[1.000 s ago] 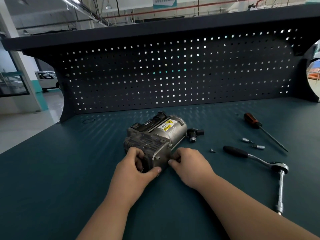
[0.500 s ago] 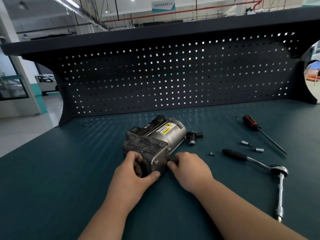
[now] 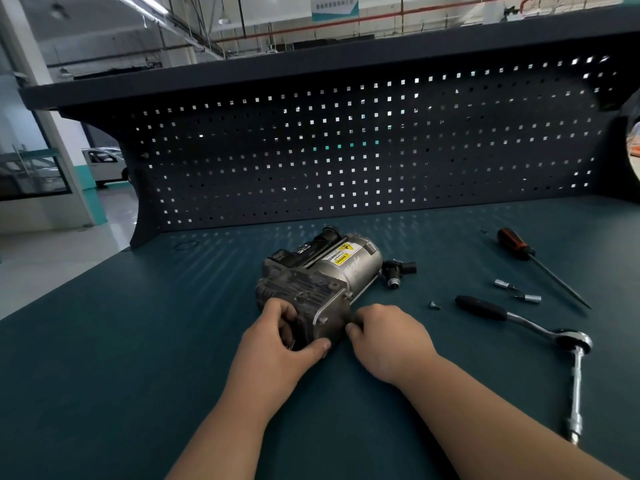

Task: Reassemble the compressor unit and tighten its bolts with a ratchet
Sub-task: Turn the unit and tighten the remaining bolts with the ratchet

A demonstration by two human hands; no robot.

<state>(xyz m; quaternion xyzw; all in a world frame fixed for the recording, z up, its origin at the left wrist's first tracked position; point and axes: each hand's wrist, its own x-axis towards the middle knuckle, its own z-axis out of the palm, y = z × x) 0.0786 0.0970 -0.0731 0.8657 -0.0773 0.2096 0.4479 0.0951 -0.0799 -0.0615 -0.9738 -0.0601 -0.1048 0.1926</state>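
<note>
Near the middle of the worktop (image 3: 138,341), the compressor unit (image 3: 322,282) is laid on its side, with its long axis running from the near end plate away and rightward toward the pegboard (image 3: 346,150). That near end is gripped by the left hand (image 3: 277,344), whose fingers are curled over the dark housing while the thumb is pressed along the plate's lower edge. The right hand (image 3: 388,337) is set just beside the plate's right edge with fingers curled under and the thumb tip touching the metal; whether a bolt is pinched there cannot be told.

The ratchet (image 3: 519,322) is left untouched toward the worktop's right edge, well apart from the unit. Its black handle is pointed back toward the right hand, and its extension bar is turned from the head toward the near edge. It is judged that the right hand, being the nearer, is the one to be sent rightward for it. One loose bolt (image 3: 433,305) is seen between that hand and the handle.

No container is seen: two small sockets (image 3: 502,284), a screwdriver (image 3: 540,266) and a black fitting (image 3: 398,270) are laid bare on the worktop.
</note>
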